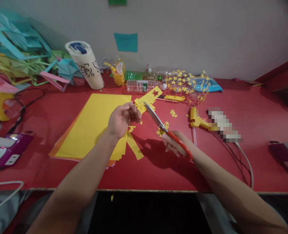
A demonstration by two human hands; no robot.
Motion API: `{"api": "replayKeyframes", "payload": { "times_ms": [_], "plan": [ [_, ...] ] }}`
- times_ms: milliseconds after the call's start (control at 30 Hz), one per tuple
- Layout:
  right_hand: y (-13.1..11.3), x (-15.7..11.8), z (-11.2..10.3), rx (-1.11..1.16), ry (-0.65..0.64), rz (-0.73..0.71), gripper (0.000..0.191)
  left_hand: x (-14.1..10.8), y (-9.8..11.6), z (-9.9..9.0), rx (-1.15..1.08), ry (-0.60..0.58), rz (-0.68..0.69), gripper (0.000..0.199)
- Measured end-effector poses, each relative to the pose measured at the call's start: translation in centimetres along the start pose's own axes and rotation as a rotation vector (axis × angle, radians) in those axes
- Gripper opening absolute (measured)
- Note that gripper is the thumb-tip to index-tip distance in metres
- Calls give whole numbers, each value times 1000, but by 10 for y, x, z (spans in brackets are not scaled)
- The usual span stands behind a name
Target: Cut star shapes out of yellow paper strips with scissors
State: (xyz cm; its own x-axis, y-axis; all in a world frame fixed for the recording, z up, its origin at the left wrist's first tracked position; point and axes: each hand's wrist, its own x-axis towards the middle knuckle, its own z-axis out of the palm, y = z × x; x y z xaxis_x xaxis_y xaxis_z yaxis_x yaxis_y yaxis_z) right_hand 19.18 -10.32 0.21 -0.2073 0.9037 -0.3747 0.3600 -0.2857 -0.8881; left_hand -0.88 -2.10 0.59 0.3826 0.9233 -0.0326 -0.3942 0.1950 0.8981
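Note:
My right hand (174, 143) holds red-handled scissors (170, 133), their blades pointing up and left, looking closed. My left hand (124, 118) is raised with curled fingers near yellow paper scraps; whether something small is between the fingers cannot be made out. Under my left forearm lies a stack of yellow sheets (92, 120) with orange and pink sheets beneath. Beyond the scissor tips is a yellow strip (150, 97) with a star-shaped hole. Another yellow strip (134, 146) lies nearer me. Small yellow stars (173, 113) lie in piles, one partly behind the scissors.
On the red table (153, 175) stand a white tumbler (86, 65) and a lying plastic bottle (136, 86). A yellow cutter (174, 98), yellow glue gun (199, 120) with cable, and blurred-out device (224, 125) are behind and right. Folded paper shapes (19, 39) fill the back left.

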Motion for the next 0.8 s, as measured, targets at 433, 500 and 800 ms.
{"api": "replayKeyframes", "payload": {
  "times_ms": [433,500,800],
  "plan": [
    [1,-2,2,-50,-53,12,48,-1,-9,7,306,103,112,17],
    [-1,-2,2,-57,-56,8,48,-2,-8,6,317,109,133,17],
    [-4,-3,4,-54,-42,61,49,-1,-10,5,298,130,133,17]
  ]
}}
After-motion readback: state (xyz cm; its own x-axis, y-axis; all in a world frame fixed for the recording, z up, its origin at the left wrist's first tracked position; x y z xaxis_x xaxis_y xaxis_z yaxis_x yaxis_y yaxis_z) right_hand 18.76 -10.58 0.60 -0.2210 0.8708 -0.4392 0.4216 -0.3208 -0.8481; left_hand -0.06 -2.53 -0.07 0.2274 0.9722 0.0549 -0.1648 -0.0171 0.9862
